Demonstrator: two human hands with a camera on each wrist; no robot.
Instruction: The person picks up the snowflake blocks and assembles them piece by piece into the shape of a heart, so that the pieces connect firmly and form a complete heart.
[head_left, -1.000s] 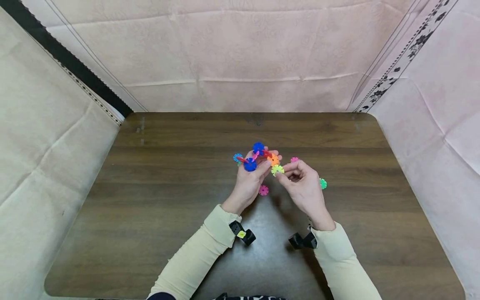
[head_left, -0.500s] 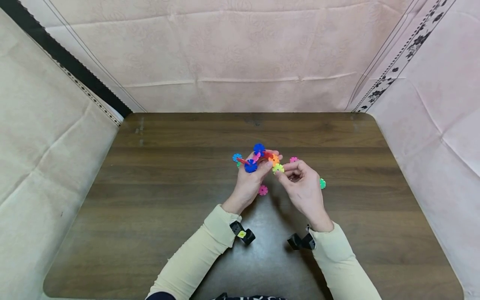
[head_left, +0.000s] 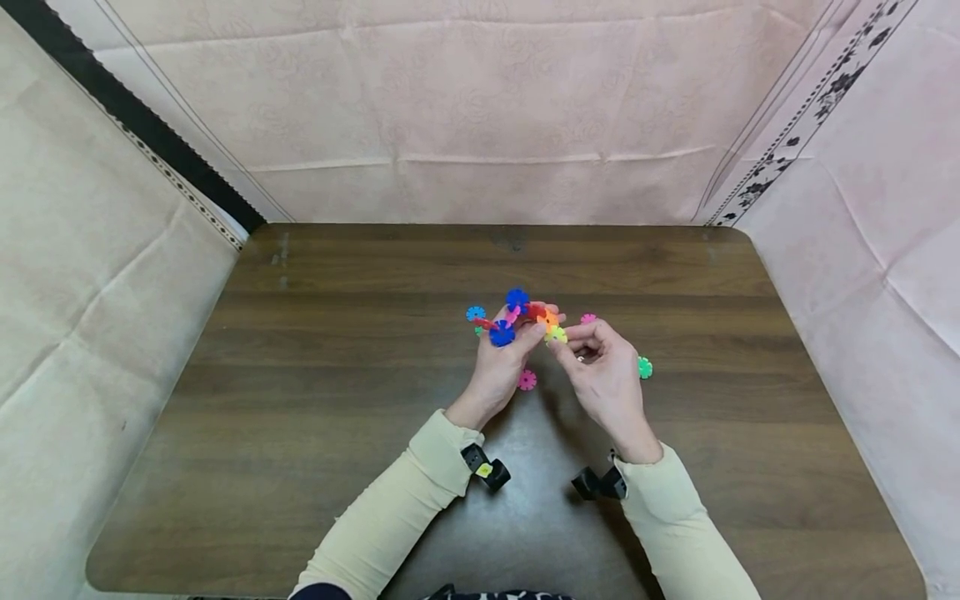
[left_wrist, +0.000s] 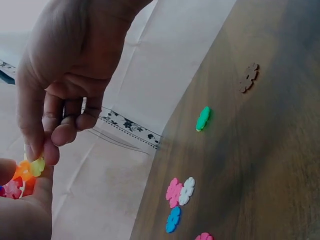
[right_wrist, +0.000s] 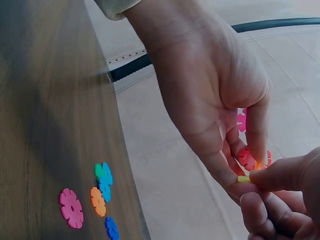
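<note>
My left hand (head_left: 497, 367) grips a joined cluster of notched flower-shaped plastic discs near the middle of the table. Dark blue discs (head_left: 502, 334), a pink disc (head_left: 513, 316), red pieces and an orange disc (head_left: 548, 320) show in the cluster. Thumb and fingertips of my right hand (head_left: 611, 383) pinch a yellow notched disc (left_wrist: 37, 167) right against the orange one. In the right wrist view, the yellow disc (right_wrist: 243, 178) shows edge-on at the fingertips, with a red disc (right_wrist: 247, 157) just behind. Part of the cluster is hidden behind the left hand's fingers.
Loose discs lie on the wooden table (head_left: 337, 483): pink (head_left: 527, 380), green (head_left: 644, 367), light blue (head_left: 476, 313), and, in the left wrist view, white (left_wrist: 186, 191) and brown (left_wrist: 249, 78). Pale cloth (head_left: 480, 108) walls the back and sides.
The yellow disc has shifted slightly up and closer against the orange disc, now overlapping it more. Both hands stay in nearly the same place.
</note>
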